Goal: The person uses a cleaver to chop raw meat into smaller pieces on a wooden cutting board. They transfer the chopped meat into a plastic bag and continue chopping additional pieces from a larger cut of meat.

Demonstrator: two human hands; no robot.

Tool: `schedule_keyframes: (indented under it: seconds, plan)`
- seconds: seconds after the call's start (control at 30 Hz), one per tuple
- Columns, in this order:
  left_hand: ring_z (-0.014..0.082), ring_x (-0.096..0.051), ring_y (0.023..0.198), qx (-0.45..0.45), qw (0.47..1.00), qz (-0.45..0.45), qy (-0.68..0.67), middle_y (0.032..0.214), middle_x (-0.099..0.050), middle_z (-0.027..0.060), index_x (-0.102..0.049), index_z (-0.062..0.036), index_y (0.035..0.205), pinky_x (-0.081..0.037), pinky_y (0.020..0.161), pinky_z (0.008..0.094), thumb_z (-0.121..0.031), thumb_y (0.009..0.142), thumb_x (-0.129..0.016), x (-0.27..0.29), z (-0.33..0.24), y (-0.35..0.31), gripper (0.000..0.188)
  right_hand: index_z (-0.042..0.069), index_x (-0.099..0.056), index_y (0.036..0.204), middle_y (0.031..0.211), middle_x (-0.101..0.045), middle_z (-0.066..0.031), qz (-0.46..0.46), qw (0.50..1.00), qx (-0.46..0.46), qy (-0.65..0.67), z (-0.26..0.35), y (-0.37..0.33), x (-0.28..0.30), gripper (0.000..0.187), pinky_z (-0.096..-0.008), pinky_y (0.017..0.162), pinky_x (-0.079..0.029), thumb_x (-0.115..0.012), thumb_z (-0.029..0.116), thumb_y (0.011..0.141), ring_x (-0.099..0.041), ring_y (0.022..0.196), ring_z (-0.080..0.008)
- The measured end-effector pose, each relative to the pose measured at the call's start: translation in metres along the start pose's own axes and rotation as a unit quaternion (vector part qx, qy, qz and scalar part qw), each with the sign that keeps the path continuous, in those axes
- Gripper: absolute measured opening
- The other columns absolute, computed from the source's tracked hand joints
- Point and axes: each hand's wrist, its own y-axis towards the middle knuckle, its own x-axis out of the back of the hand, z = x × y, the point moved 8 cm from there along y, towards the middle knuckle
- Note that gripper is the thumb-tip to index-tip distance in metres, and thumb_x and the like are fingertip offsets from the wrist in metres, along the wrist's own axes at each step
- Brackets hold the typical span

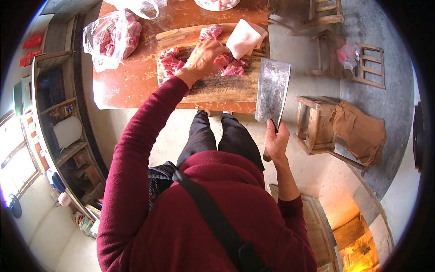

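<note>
My right hand [277, 139] is wrapped round the handle of a broad cleaver [273, 88]. Its wide grey blade points away from me, close to the table's right edge. My left hand [202, 61] is over a wooden chopping board [222, 93], its fingers curled down at a piece of raw meat [230, 65]; the fingertips are partly hidden. More cut meat [169, 61] lies left of that hand, and another lump [211, 31] lies just beyond it. A pale slab with skin [244, 40] rests at the board's far right.
On the reddish table [106, 86], a clear plastic bag [113, 40] of meat sits at the left. A white plate [217, 3] is at the far edge. To the right stand a wooden stool [312, 119] with brown cloth [360, 131] and several chairs. Shelves [68, 131] line the left.
</note>
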Motion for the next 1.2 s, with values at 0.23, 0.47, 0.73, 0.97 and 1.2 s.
schedule_keyframes:
  seconds: [0.23,0.47,0.73,0.97,1.2]
  plan:
    - [0.0256,-0.054,0.086,0.03,0.998,-0.021,-0.04,0.082,-0.055,0.0081,-0.061,-0.0099,0.09,-0.046,0.074,0.0366,-0.004,0.07,-0.061,-0.021,0.032,-0.011,0.022,-0.002,-0.056,0.085,0.059,-0.054,-0.014,-0.002,1.0,0.005,0.009,-0.003,-0.004,0.0,0.018,-0.0367,0.05,-0.041,-0.057,0.016,0.087,-0.051,0.05,-0.0217]
    - [0.0267,-0.06,0.081,0.146,0.985,-0.056,-0.071,0.086,-0.061,0.0132,-0.062,-0.0069,0.1,-0.048,0.072,0.0349,-0.017,0.073,-0.068,0.0,0.057,0.011,0.03,-0.002,-0.056,0.085,0.06,-0.054,-0.0159,-0.006,1.0,0.014,-0.002,-0.016,-0.002,-0.003,0.018,-0.037,0.05,-0.041,-0.057,0.016,0.087,-0.05,0.049,-0.0263]
    - [0.0291,-0.049,0.101,0.049,0.998,0.025,0.012,0.105,-0.051,0.0083,-0.06,-0.0109,0.101,-0.043,0.085,0.0397,-0.015,0.066,-0.071,-0.047,-0.016,-0.017,0.037,-0.003,-0.056,0.083,0.057,-0.052,-0.0114,0.001,0.999,-0.024,0.032,-0.01,-0.001,-0.003,0.02,-0.0341,0.048,-0.04,-0.056,0.017,0.087,-0.049,0.049,-0.0179]
    - [0.0282,-0.053,0.086,0.014,0.997,0.027,0.073,0.089,-0.054,0.0059,-0.059,-0.0131,0.094,-0.046,0.073,0.0367,-0.01,0.073,-0.059,-0.072,-0.018,-0.021,0.021,-0.002,-0.055,0.08,0.055,-0.05,-0.0086,0.023,0.996,-0.07,0.046,-0.004,-0.002,-0.003,0.02,-0.0331,0.047,-0.039,-0.057,0.017,0.087,-0.047,0.049,-0.0144]
    - [0.016,-0.062,0.08,0.34,0.636,0.074,-0.688,0.107,-0.062,0.0111,-0.052,0.0014,0.115,-0.053,0.062,0.0231,0.0,0.083,-0.048,-0.085,0.002,-0.066,0.032,0.001,-0.05,0.077,0.052,-0.046,-0.0032,0.011,0.999,0.022,0.025,-0.014,0.001,-0.009,0.02,-0.0283,0.038,-0.034,-0.055,0.015,0.089,-0.043,0.041,-0.0106]
